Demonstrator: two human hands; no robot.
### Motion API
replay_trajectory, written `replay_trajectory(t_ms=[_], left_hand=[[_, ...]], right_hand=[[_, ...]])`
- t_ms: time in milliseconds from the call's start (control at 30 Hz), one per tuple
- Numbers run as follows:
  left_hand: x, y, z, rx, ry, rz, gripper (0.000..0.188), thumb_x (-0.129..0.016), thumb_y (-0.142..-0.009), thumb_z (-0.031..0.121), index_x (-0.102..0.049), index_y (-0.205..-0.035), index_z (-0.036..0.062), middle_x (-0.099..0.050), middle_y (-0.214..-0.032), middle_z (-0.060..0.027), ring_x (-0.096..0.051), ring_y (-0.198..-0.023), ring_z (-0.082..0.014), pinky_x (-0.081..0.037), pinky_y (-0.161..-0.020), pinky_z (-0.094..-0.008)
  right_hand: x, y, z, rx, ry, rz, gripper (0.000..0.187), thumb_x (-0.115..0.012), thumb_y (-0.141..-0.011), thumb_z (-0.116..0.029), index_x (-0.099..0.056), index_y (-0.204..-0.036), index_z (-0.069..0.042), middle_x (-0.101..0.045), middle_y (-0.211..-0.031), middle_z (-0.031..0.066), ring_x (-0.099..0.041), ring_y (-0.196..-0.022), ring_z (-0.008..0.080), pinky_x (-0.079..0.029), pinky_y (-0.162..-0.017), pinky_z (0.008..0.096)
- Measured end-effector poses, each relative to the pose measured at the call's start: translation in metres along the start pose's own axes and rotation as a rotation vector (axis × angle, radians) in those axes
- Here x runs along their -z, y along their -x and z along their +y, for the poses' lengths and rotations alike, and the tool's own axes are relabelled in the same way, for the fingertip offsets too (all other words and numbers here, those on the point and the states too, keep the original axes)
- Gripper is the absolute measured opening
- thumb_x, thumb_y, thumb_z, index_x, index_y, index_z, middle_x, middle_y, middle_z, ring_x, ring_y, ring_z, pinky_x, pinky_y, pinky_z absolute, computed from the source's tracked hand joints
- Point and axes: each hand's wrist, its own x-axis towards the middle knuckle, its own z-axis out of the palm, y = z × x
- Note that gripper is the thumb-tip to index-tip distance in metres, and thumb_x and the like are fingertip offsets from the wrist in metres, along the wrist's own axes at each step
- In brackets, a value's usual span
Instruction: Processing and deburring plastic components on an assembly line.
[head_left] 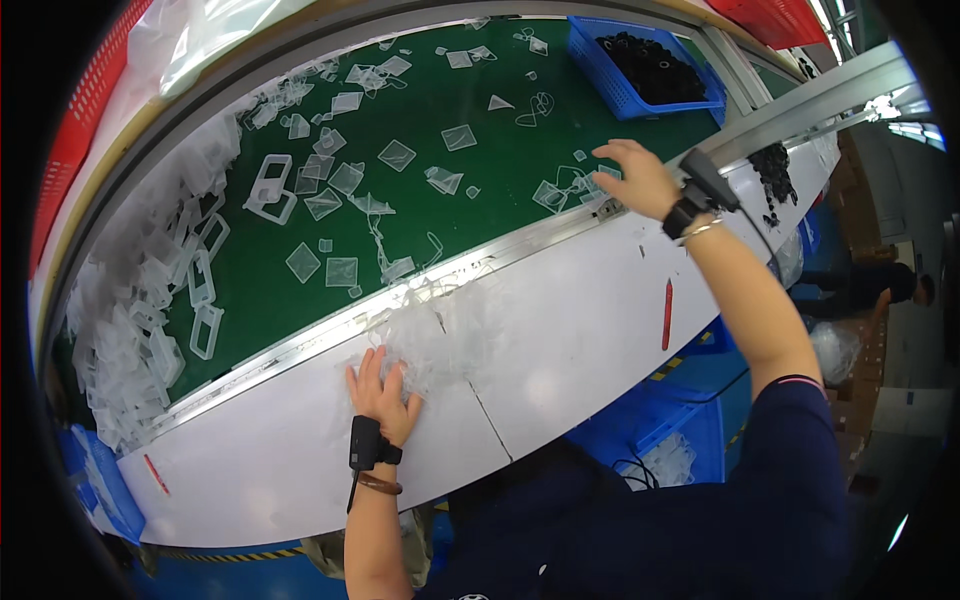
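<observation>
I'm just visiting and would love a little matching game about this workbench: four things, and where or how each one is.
Column one
1. left hand
2. right hand
3. blue basket
4. heap of whitish plastic frames

Column two
A. holds black pieces
B. at the clear plastic pieces on the white tabletop
C. along the left side of the green surface
D. fingers spread, near the metal rail

Pairs: 1-B, 2-D, 3-A, 4-C

Nothing readable that I can see tbh, just a white emblem (pixel 473 597) on the dark shirt (pixel 640 540), cut off at bottom centre.
</observation>
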Motion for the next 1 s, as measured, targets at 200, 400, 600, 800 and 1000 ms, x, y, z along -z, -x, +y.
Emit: replay_trajectory(t_ms=[200,400,600,800,1000], left_hand=[[0.001,0.001,-0.008,-0.026,-0.014,-0.056,0.034,-0.061,-0.058,0.017,-0.054,-0.088,0.0007,-0.041,-0.122,-0.0209,-0.037,-0.115,-0.0396,-0.021,-0.096,-0.059],[-0.006,-0.01,0.002,-0.005,-0.028,-0.065,0.03,-0.06,-0.055,0.018,-0.055,-0.079,-0.0002,-0.042,-0.121,-0.0214,-0.036,-0.116,-0.0392,-0.021,-0.096,-0.0591],[0.002,-0.005,-0.007,0.073,-0.02,-0.084,0.043,-0.07,-0.05,0.021,-0.061,-0.089,0.0063,-0.045,-0.119,-0.0173,-0.039,-0.115,-0.0355,-0.022,-0.096,-0.058],[0.017,-0.002,-0.014,0.105,0.055,-0.092,0.043,-0.073,-0.051,0.023,-0.063,-0.092,0.018,-0.045,-0.12,-0.0133,-0.036,-0.118,-0.0341,-0.022,-0.094,-0.0615],[0.061,0.037,-0.035,0.186,-0.001,0.129,0.053,-0.069,-0.062,0.047,-0.058,-0.107,0.0221,-0.037,-0.125,-0.0157,-0.032,-0.118,-0.0399,-0.015,-0.094,-0.0646]], right_hand=[[-0.115,-0.05,0.036,-0.724,-0.003,-0.094,0.095,-0.066,-0.06,-0.057,-0.029,-0.131,-0.006,-0.037,-0.123,0.0308,-0.038,-0.115,0.0418,-0.035,-0.094,0.0445],[-0.15,-0.029,0.06,-0.553,0.088,-0.032,0.074,-0.073,-0.06,-0.045,-0.044,-0.116,-0.005,-0.049,-0.103,0.0232,-0.052,-0.091,0.0348,-0.044,-0.08,0.0395],[-0.147,-0.037,-0.015,-0.268,-0.727,-0.255,0.014,-0.065,-0.071,-0.011,-0.057,-0.079,-0.002,-0.057,-0.068,0.0042,-0.056,-0.064,0.0164,-0.046,-0.064,0.0291],[-0.117,-0.098,-0.061,0.042,-0.503,-0.141,0.042,-0.07,-0.07,-0.028,-0.057,-0.105,-0.007,-0.052,-0.105,0.0084,-0.05,-0.093,0.0174,-0.042,-0.076,0.0277],[-0.192,-0.16,-0.118,0.114,-0.003,0.027,0.05,-0.07,-0.067,-0.035,-0.055,-0.108,-0.01,-0.047,-0.109,0.0197,-0.048,-0.096,0.0291,-0.039,-0.084,0.0365]])
